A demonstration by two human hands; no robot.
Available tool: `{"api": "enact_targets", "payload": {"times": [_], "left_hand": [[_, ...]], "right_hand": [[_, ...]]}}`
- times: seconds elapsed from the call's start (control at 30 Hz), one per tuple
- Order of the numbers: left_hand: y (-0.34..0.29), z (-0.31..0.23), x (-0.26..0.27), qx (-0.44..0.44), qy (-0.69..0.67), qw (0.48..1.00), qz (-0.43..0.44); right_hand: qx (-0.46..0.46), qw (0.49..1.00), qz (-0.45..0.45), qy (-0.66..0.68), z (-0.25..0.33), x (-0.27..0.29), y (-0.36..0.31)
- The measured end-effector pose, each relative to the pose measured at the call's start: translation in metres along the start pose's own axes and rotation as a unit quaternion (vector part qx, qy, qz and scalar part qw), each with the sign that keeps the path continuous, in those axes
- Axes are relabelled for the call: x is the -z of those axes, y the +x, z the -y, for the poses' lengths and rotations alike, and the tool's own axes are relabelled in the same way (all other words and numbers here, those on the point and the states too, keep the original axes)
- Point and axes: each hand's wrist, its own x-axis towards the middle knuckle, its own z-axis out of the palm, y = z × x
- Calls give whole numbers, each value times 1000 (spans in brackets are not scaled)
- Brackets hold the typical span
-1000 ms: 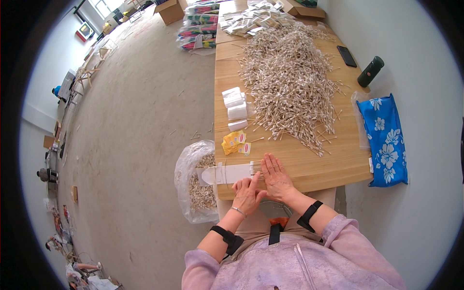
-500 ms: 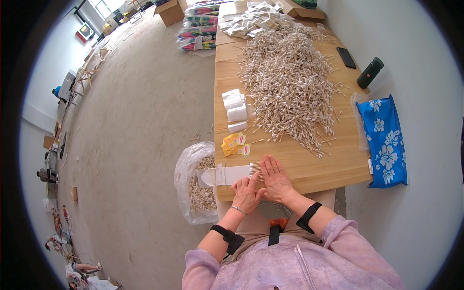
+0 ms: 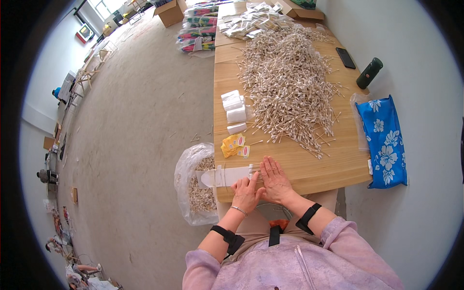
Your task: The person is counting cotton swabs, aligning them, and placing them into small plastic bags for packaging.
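**Many loose cotton swabs (image 3: 290, 92), one short row of swabs (image 3: 254, 168) at the front**

Largest, a pale wooden table (image 3: 333, 169), covered through the middle by the loose heap. Beside and below its left edge, a clear plastic bag (image 3: 182, 188) of more swabs. Along the right side, a blue floral-printed package (image 3: 386, 140). Near the front, a white strip (image 3: 237, 173), laid flat, rounded end jutting past the table's left edge.

Right hand (image 3: 275, 182): palm down, fingers straight and together, set against the right end of the row, clamped on nothing visible. Left hand (image 3: 246, 193): index finger stretched onto the row, other fingers curled by the strip, thumb close to the right hand; cannot tell whether pinching anything underneath.

Smallest, the row itself: swabs side by side at the strip's right end, partly hidden by fingers. On top of the strip or just beside it, cannot tell.

Step in hand, judging by the pose: evening up the row between both hands. Next move, likewise a judgement: calls for steady, level contact from the flat palm and light nudges from the index fingertip, without rolling any swab out of line.
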Motion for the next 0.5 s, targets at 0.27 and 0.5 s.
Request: {"api": "enact_targets", "payload": {"times": [0.27,0.5], "left_hand": [[9,3,-2,46,-29,998,28],[9,4,-3,21,-25,999,15]], "right_hand": [[4,1000,-25,19,0,-2,0],[0,1000,-22,16,-1,-1,0]]}}
